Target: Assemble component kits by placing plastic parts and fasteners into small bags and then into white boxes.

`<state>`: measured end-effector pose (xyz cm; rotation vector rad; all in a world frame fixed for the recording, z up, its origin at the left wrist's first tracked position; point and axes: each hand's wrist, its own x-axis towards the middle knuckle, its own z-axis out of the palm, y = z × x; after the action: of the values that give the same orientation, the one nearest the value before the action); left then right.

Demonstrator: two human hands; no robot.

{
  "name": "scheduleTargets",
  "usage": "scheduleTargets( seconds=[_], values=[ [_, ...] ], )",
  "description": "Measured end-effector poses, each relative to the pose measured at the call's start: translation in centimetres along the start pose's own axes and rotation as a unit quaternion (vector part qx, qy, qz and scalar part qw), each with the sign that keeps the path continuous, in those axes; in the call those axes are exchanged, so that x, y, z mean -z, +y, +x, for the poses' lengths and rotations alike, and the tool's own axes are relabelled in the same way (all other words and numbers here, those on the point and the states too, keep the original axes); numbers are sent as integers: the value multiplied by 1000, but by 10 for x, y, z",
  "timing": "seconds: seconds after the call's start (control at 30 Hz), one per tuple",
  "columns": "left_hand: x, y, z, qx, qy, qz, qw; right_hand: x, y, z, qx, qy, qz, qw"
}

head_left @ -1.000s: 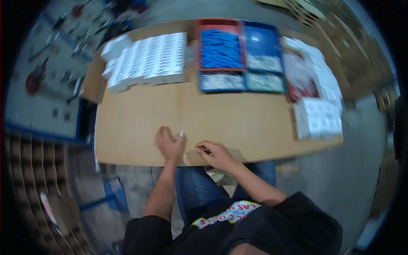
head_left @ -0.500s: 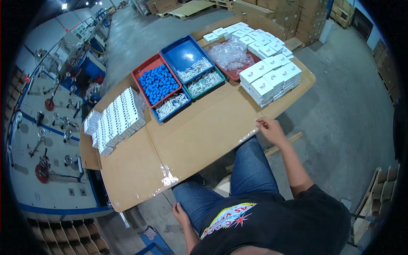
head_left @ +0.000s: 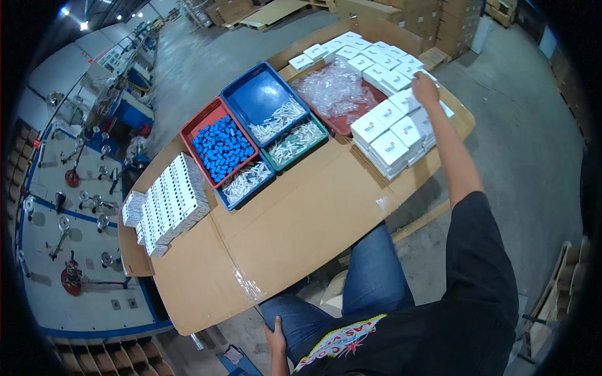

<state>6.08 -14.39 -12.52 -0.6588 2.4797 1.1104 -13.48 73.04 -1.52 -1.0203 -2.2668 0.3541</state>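
My right hand (head_left: 426, 89) reaches over the far right part of the white box stacks, its fingers bent and drawn together. What they close on, if anything, is hidden. Close by, a nearer stack of small white boxes (head_left: 390, 148) stands on the cardboard-covered table (head_left: 301, 213), and more white boxes (head_left: 379, 73) lie in rows behind it. Low in the picture, my left hand (head_left: 274, 337) rests on my left thigh, fingers extended and holding nothing.
A red tray (head_left: 188, 128) holds blue pieces; blue (head_left: 253, 79) and green (head_left: 322, 139) trays hold white sticks. Clear plastic film (head_left: 335, 89) lies in another red tray. White cartons with dark marks (head_left: 177, 203) line the left. Machinery (head_left: 69, 232) stands beyond the table.
My right hand has gone from the table's near edge up and away to the far white boxes, the arm stretching out. My left hand stays on the thigh. The view has shifted slightly.
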Motion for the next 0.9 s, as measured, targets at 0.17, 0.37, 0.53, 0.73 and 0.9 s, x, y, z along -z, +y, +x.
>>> scheduleTargets(
  seconds=[0.17, 0.37, 0.53, 0.73, 0.9],
  values=[
    [-4, 15, -8, 24, 39, 11, 999, -38, 45, 57, -29, -53, -82, 995],
    [-9, 22, -2, 14, 46, 24, 999, -78, 89, 96, -26, -61, -23, 998],
    [-14, 36, -3, 8, 51, 35, 998, -91, 100, 110, -18, -63, 21, 998],
    [-17, 42, 0, 27, 41, 39, 998, -69, 95, 123, -182, -89, 52, 978],
    [-18, 32, 8, 17, 34, 75, 996, -25, 85, 105, -215, -1, 353, 911]
  ],
)
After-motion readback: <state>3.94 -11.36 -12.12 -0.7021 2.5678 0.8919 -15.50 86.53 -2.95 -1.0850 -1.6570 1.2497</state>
